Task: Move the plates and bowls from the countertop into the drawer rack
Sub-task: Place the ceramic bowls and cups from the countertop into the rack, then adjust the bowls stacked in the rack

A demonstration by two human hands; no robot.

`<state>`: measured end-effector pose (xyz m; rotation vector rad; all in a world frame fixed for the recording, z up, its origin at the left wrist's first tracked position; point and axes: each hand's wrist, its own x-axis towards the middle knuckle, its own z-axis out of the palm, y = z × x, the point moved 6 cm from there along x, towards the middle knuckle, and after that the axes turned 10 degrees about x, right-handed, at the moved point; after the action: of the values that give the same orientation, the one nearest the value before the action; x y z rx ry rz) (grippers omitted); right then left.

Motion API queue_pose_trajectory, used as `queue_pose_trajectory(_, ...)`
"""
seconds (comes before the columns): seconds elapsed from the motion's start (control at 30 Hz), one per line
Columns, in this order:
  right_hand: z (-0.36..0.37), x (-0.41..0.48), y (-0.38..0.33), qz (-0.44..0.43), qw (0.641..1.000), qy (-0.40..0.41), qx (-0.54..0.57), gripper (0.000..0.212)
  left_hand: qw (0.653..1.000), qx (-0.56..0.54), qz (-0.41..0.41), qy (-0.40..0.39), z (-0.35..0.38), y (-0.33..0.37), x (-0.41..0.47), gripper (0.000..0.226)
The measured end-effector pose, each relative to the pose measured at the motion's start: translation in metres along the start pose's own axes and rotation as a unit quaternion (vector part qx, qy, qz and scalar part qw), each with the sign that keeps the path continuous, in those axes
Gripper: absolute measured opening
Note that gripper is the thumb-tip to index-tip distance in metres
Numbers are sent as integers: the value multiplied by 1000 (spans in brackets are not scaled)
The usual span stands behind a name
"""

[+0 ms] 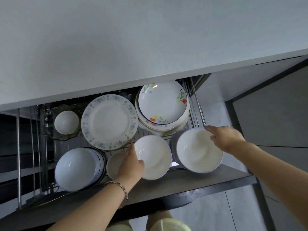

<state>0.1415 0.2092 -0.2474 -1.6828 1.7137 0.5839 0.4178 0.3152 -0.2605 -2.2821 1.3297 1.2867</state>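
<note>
The drawer rack [197, 104] is pulled out below the countertop [116, 47]. My left hand [131, 164] grips the rim of a white bowl [155, 157] at the rack's front middle. At the front right, my right hand [225, 137] holds the far rim of a larger white bowl [198, 150], which sits on a stack of bowls. A small white bowl [114, 165] lies partly hidden under my left hand. The rack also holds a blue-flowered plate [109, 121], a stack of plates with red flowers [162, 104], a small bowl [66, 122] and a stack of bluish plates [78, 169].
The small back-left bowl rests on a dark glass dish [57, 136]. The drawer's dark front panel [183, 185] runs below my arms. A grey tiled floor [283, 114] lies to the right. Wire bars [18, 147] line the rack's left part.
</note>
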Motion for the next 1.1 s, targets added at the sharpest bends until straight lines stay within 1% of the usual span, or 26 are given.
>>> queue_pose_trajectory(0.13, 19, 7, -10, 3, 1000, -10, 2, 47, 1000, -16, -1, -6, 3, -5, 4, 69)
queue_pose_trajectory(0.2, 23, 9, -7, 13, 1000, -11, 5, 49, 1000, -7, 2, -21, 3, -7, 7, 67)
queue_pose_trajectory(0.27, 25, 10, -5, 18, 1000, -20, -14, 53, 999, 16, 8, -33, 1, -9, 10, 66)
queue_pose_trajectory(0.33, 28, 8, -6, 32, 999, -26, -20, 57, 999, 40, 5, -29, -3, -9, 6, 63)
queue_pose_trajectory(0.37, 30, 6, -7, 46, 998, -26, -15, 59, 999, 35, 5, -22, -6, -9, 3, 60)
queue_pose_trajectory(0.43, 32, -4, -11, 81, 997, -1, -14, 64, 1000, 8, 4, -4, -11, -12, -7, 53)
queue_pose_trajectory(0.53, 24, -33, -30, 101, 990, 87, -35, 65, 999, -32, 29, 19, -13, -24, -19, 36)
queue_pose_trajectory(0.6, 27, -58, -49, 94, 988, 109, 49, 52, 997, -59, 39, 20, -14, -35, -33, 21)
queue_pose_trajectory(0.63, 33, -71, -57, 94, 984, 102, 115, 44, 995, -94, 30, 4, -14, -41, -42, 19)
queue_pose_trajectory(0.67, 39, -84, -65, 97, 975, 91, 180, 36, 990, -141, 11, -20, -14, -49, -53, 19)
queue_pose_trajectory(0.73, 54, -113, -79, 116, 941, 63, 313, 25, 973, -216, -39, -68, -12, -69, -78, 16)
queue_pose_trajectory(0.77, 63, -127, -86, 130, 917, 46, 375, 26, 963, -250, -60, -85, -9, -82, -89, 17)
queue_pose_trajectory(0.83, 83, -156, -100, 176, 859, 6, 480, 36, 934, -321, -111, -113, -2, -112, -112, 23)
queue_pose_trajectory(0.87, 94, -169, -107, 196, 841, -10, 505, 38, 916, -354, -138, -131, 3, -126, -123, 26)
queue_pose_trajectory(0.9, 106, -180, -112, 212, 832, -27, 512, 38, 898, -383, -163, -146, 9, -140, -131, 29)
queue_pose_trajectory(0.97, 130, -191, -118, 239, 830, -42, 502, 39, 857, -442, -201, -171, 19, -159, -142, 32)
queue_pose_trajectory(1.0, 140, -194, -120, 248, 821, -39, 513, 39, 838, -473, -214, -170, 23, -165, -143, 30)
queue_pose_trajectory(1.03, 149, -195, -123, 253, 797, -30, 548, 36, 817, -510, -222, -152, 24, -169, -140, 28)
queue_pose_trajectory(1.1, 159, -193, -131, 250, 726, -6, 640, 28, 767, -592, -229, -98, 23, -172, -132, 36)
